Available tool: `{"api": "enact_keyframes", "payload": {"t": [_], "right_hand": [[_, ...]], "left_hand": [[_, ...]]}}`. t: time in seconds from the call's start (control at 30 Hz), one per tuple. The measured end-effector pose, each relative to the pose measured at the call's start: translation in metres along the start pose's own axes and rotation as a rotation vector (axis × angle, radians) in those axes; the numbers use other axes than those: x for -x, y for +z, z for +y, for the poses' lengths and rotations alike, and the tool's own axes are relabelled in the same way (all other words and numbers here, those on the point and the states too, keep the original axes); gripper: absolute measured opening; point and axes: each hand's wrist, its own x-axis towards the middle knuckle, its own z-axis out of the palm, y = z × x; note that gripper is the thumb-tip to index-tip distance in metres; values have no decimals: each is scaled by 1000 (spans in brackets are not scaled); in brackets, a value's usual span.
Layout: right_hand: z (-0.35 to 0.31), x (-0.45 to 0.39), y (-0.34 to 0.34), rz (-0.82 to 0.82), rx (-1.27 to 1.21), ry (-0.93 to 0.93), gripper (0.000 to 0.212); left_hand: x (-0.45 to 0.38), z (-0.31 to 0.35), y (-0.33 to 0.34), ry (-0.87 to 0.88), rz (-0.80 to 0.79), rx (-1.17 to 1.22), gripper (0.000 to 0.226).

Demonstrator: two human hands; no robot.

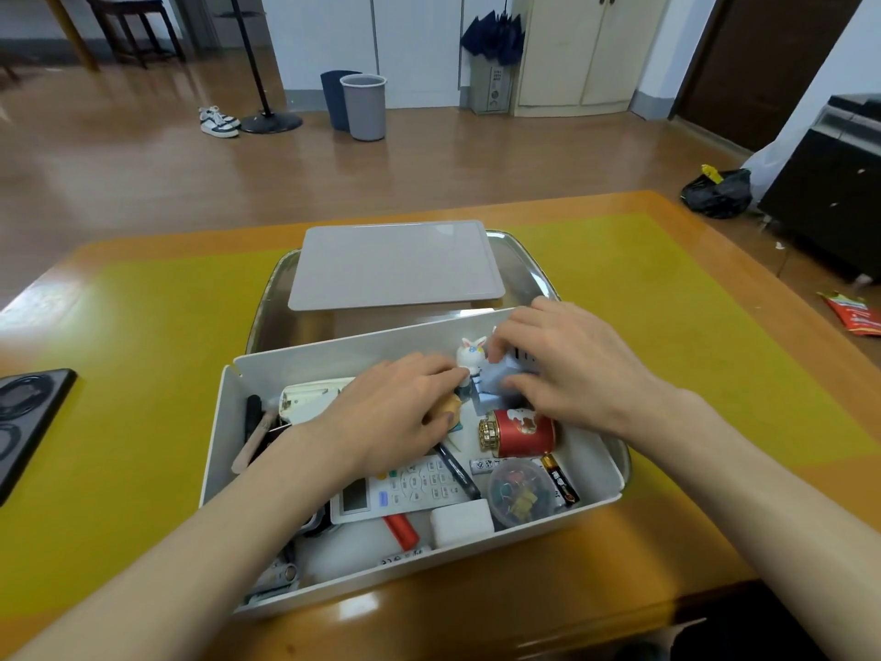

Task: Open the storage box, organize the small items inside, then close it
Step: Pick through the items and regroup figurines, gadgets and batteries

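1. The white storage box [229, 436] sits open on the yellow-topped table [143, 336], and everything else is placed from it.
2. Its grey lid [395, 264] lies flat just behind the box, resting on a metal tray [529, 264] that the box's far end overlaps.
3. Both hands are inside the box, close together at its far right corner.
4. Left hand [395, 412]: fingers curled over a tan rounded piece [445, 407], fingertips up against the small white rabbit figure [469, 353].
5. Right hand [567, 369]: fingers and thumb pinching a pale blue packet [493, 381] right beside that rabbit.
6. Just nearer than the hands, a red can [522, 434] lies on its side.
7. At the box's near right, a clear round tub of coloured clips [522, 489] sits beside a black battery [562, 484].
8. Mid-box, a white calculator [410, 489] with a dark pen [457, 469] across it.
9. Near edge: a white block [460, 522] and a red tube [400, 531].
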Motion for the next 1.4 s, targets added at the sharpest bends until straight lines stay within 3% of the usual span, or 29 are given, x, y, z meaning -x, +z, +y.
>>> {"api": "enact_keyframes", "payload": {"t": [0.17,0.27,0.47,0.8,1.17,1.4], "right_hand": [[5,2,4,46,-248,190,34],[6,2,7,-33,-209,180,32],[9,3,10,-83,36,45,49],[6,0,16,-28,-95,143,44],[5,-1,17,-41,-116,167,44],[3,-4,15,-46,-88,179,41]], "left_hand": [[-2,1,-4,-5,-18,-6,22],[-1,0,-5,-12,-15,1,25],[0,2,-3,-6,-17,-11,32],[-1,1,-1,-10,-9,-9,37],[-1,0,0,-26,22,0,28],[0,1,1,-36,25,12,34]]}}
